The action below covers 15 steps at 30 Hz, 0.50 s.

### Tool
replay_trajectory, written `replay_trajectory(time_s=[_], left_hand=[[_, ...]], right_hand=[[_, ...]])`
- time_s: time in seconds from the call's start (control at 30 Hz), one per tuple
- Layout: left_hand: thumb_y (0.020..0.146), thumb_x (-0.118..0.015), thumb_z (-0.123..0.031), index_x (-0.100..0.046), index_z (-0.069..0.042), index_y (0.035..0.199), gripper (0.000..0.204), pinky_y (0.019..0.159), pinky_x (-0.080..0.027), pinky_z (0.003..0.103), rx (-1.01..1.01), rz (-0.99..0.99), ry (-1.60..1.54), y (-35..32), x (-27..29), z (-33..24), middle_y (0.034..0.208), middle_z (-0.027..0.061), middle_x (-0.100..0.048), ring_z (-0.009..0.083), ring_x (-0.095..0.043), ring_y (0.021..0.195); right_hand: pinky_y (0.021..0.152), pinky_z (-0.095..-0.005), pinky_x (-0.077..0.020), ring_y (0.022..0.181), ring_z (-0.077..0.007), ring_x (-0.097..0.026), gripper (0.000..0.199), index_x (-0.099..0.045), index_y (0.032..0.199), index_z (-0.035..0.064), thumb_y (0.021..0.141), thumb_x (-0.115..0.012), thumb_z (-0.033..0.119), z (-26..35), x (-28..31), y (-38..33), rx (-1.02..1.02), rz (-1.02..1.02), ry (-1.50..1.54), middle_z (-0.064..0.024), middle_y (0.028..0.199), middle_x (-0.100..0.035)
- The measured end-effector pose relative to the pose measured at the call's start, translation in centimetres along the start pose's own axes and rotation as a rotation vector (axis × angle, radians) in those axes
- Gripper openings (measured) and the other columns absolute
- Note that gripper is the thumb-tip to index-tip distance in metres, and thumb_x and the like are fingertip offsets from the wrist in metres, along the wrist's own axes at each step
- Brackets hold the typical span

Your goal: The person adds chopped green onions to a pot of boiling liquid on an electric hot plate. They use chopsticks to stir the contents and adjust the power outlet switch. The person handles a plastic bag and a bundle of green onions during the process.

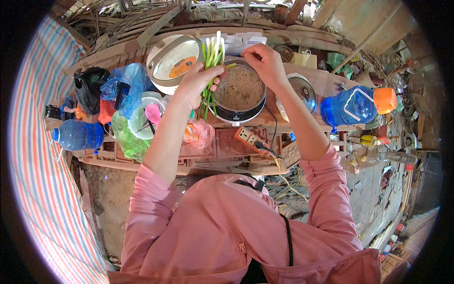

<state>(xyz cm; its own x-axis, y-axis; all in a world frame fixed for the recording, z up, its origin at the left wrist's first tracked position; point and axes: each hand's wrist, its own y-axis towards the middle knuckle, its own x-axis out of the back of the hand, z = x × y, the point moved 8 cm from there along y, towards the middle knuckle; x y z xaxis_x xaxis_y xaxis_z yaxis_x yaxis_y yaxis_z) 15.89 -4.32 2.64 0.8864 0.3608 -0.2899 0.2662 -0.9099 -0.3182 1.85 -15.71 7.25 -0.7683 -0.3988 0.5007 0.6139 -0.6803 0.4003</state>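
Note:
My left hand (201,78) is closed around a bunch of scallions (208,90), white ends up and green leaves hanging down. It is held at the left rim of an electric pot (236,116). Brown, lumpy food (239,90) fills much of the pot. A yellowish leaf end sticks out from the bunch over the food. Above the pot's far right rim is my right hand (268,66), its thumb and fingers pinched together; whatever may be between them is too small to make out.
A white rice cooker (175,61) stands behind my left hand. A glass lid (297,97) lies right of the pot. Large blue water jugs (350,106) stand at both ends. Bowls (142,125) and plastic bags (127,85) crowd the left. A power strip (250,139) with a cord sits in front.

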Motion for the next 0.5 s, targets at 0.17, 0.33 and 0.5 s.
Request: replay_trajectory(time_s=[0.17, 0.33, 0.5], left_hand=[[0.089, -0.067, -0.012, -0.059, -0.001, 0.097, 0.015, 0.052, -0.038, 0.023, 0.039, 0.029, 0.076, 1.2, -0.4, 0.1, 0.083, 0.0048, -0.061, 0.0096, -0.052, 0.067], [0.090, -0.065, -0.011, -0.061, -0.001, 0.096, 0.013, 0.052, -0.038, 0.023, 0.053, 0.008, 0.013, 1.5, -0.6, -0.1, 0.082, 0.0044, -0.062, 0.0096, -0.051, 0.066], [0.089, -0.067, -0.011, -0.061, 0.000, 0.096, 0.014, 0.052, -0.038, 0.023, 0.022, 0.039, -0.004, 1.9, -1.1, -0.5, 0.083, 0.0048, -0.062, 0.0099, -0.052, 0.067]], right_hand=[[0.075, -0.0387, -0.0515, 0.085, -0.0310, -0.064, 0.015, -0.067, 0.100, 0.0033, 0.089, -0.060, 0.010, 2.5, -1.3, -0.8, 0.217, 0.139, -0.105, -0.0128, 0.093, -0.063], [0.080, -0.0408, -0.0503, 0.093, -0.0333, -0.061, 0.018, -0.066, 0.102, 0.0038, 0.088, -0.057, 0.012, 4.0, -1.3, -0.9, 0.251, 0.240, -0.179, -0.0135, 0.097, -0.061], [0.079, -0.0421, -0.0498, 0.093, -0.0338, -0.060, 0.021, -0.066, 0.102, 0.0037, 0.085, -0.058, 0.013, 3.9, -1.4, -0.5, 0.222, 0.265, -0.193, -0.0141, 0.095, -0.060]])
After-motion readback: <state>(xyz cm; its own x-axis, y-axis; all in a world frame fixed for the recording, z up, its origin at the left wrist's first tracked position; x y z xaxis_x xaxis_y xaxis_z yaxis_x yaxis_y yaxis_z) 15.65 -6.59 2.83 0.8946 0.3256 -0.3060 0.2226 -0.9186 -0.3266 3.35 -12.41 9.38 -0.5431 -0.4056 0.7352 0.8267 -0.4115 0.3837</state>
